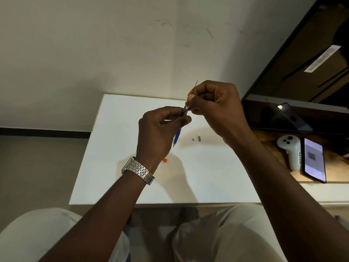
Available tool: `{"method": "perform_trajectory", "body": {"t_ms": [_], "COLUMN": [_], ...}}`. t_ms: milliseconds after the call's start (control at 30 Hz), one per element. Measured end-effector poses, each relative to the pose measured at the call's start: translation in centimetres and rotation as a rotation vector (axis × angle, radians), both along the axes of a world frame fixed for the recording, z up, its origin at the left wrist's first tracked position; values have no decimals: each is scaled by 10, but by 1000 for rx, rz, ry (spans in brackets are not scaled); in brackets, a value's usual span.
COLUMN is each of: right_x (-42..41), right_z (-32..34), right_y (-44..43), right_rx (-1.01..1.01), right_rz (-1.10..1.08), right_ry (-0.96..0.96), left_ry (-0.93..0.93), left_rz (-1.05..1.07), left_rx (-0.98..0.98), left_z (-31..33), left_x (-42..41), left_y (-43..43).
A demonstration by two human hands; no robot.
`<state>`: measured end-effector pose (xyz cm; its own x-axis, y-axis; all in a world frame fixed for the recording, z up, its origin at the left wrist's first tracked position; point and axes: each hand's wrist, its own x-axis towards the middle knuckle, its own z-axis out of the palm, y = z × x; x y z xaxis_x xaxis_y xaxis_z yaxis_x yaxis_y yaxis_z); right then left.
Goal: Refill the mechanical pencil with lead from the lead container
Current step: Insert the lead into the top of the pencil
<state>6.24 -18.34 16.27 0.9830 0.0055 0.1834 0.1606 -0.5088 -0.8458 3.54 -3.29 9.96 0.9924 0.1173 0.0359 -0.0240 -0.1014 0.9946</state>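
Observation:
My left hand (160,129) grips a blue mechanical pencil (177,138) above the white table (117,167), tip pointing down and open top end up. My right hand (213,108) pinches a thin black lead (195,84) just above the pencil's top; the lead's upper end sticks out past my fingers. An orange piece (165,160), perhaps the lead container, peeks out from behind my left wrist. Two small dark parts (196,138) lie on the table to the right of the pencil.
A white game controller (290,152) and a phone with a lit screen (314,160) lie on a wooden surface to the right. A dark monitor (283,116) stands behind them. My knees are under the table's front edge.

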Motion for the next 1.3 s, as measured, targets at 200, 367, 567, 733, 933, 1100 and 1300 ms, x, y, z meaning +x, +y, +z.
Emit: {"method": "perform_trajectory", "body": {"t_ms": [200, 367, 567, 733, 933, 1100, 1300], "right_x": [0, -1, -1, 0, 0, 0, 1], "right_z": [0, -2, -4, -6, -11, -14, -15], "right_y": [1, 3, 3, 2, 1, 0, -2], "right_rx": [-18, -53, -65, -39, -17, -8, -2], "right_rz": [7, 18, 21, 18, 6, 3, 3], "right_ry": [-3, 3, 19, 37, 45, 57, 62], "left_ry": [1, -19, -6, -16, -9, 3, 3], "left_rz": [2, 11, 13, 13, 9, 7, 2], "left_rx": [-3, 12, 26, 26, 16, 9, -1], "left_z": [-1, 1, -1, -1, -2, -5, -7], "left_x": [1, 3, 4, 4, 6, 6, 7], "left_y": [2, 3, 4, 5, 5, 5, 3]}}
